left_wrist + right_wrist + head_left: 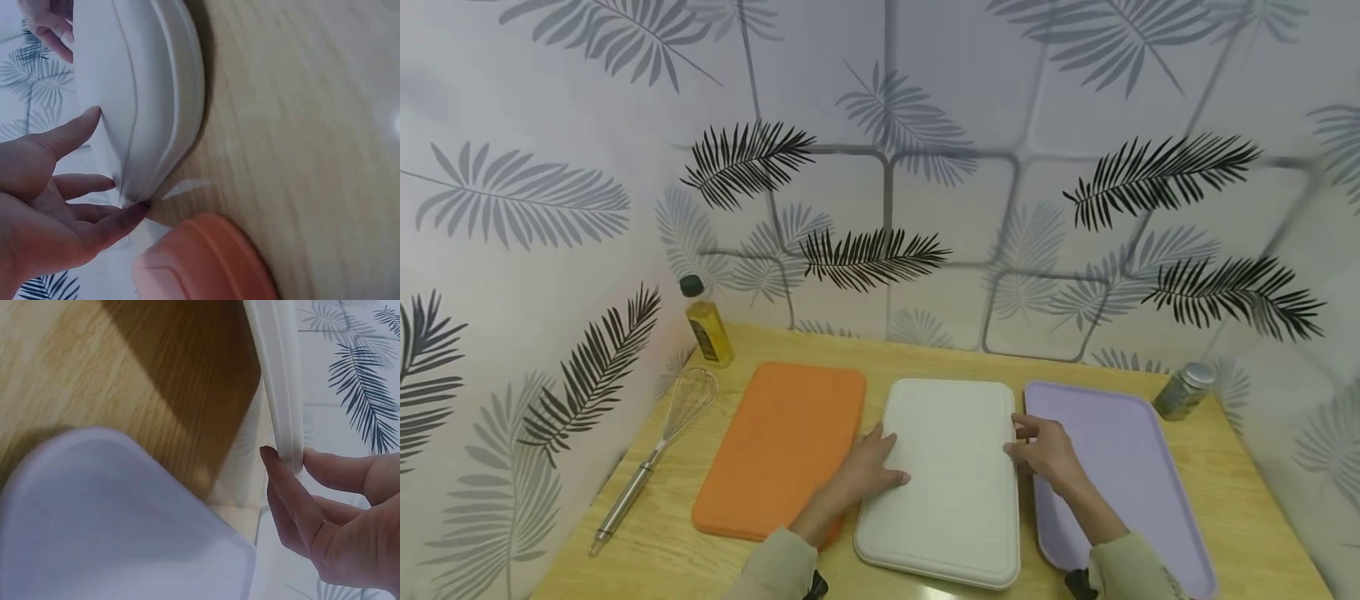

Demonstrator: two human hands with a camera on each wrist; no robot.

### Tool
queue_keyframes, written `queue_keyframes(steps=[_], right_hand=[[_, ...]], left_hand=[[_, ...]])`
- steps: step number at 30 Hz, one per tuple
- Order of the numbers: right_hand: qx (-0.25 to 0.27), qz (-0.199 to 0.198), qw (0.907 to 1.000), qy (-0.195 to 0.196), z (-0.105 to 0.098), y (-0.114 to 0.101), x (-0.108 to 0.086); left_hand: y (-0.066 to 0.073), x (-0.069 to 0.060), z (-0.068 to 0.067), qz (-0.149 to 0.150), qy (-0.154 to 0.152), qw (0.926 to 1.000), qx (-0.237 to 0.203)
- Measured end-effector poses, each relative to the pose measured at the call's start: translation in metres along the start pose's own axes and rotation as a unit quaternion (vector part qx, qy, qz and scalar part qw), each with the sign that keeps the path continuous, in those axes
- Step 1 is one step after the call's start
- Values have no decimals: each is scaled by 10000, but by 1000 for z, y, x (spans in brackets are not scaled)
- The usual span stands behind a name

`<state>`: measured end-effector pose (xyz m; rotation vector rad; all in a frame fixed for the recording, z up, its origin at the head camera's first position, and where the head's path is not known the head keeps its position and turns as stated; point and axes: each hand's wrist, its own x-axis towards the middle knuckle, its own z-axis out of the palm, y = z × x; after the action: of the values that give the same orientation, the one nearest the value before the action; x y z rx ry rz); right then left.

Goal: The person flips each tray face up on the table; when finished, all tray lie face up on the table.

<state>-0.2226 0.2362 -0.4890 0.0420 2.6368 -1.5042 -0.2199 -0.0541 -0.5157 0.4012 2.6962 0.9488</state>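
A white rectangular tray or lid (951,483) lies between an orange one (782,450) and a lavender tray (1112,475). My left hand (867,471) holds the white piece's left edge, thumb on top, fingertips at the side, as the left wrist view also shows. On the opposite edge, my right hand (1048,454) pinches the rim. In the right wrist view the thumb is on one face of the white rim (284,387) and the fingertips (269,453) on the other; a gap and shadow separate that rim from the table.
At the left stand a whisk (647,467) lying on the wooden table (925,354) and an upright bottle of yellow liquid (709,333). A small glass jar with a grey lid (1183,392) is at the back right. A patterned wall rises behind.
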Motion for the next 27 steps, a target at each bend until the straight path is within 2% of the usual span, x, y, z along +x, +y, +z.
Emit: queue_keyframes(steps=[7,20,27], right_hand=[[247,-28,9996,-92,-6,-15,-1],[281,163,9994,-112,-10,-22,1],[202,118,9995,-196,-14,-27,0]], left_hand=[[11,-24,2,124,126,9997,137],[23,-84,15,154,-194,9983,531],[26,-95,21,162,-199,9961,839]])
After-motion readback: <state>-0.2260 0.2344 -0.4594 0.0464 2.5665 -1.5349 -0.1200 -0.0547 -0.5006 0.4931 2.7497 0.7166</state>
